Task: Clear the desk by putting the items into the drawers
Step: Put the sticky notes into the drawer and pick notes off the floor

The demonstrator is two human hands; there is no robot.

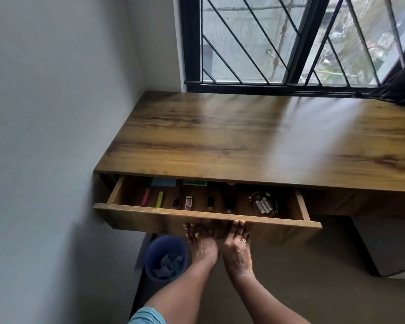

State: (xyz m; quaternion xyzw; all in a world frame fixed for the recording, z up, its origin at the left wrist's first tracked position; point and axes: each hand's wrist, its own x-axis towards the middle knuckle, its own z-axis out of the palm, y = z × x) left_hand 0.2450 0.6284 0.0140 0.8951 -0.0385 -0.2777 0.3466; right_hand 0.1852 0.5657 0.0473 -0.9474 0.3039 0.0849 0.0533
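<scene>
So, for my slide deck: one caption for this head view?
Both hands, left and right, press the front of the open, stocked drawer beneath the desk.

Open drawer (pixel 206 220) under the desk (pixel 255 141), both hands on its front

In the drawer, left to right: two markers (pixel 153 198), an eraser (pixel 189 203), a bowl of batteries (pixel 264 205); a bin (pixel 165 258) stands below left; left hand (pixel 202 244) beside right hand (pixel 237 251)

Pale wall (pixel 56 113), barred window (pixel 290 40), daylight.
</scene>
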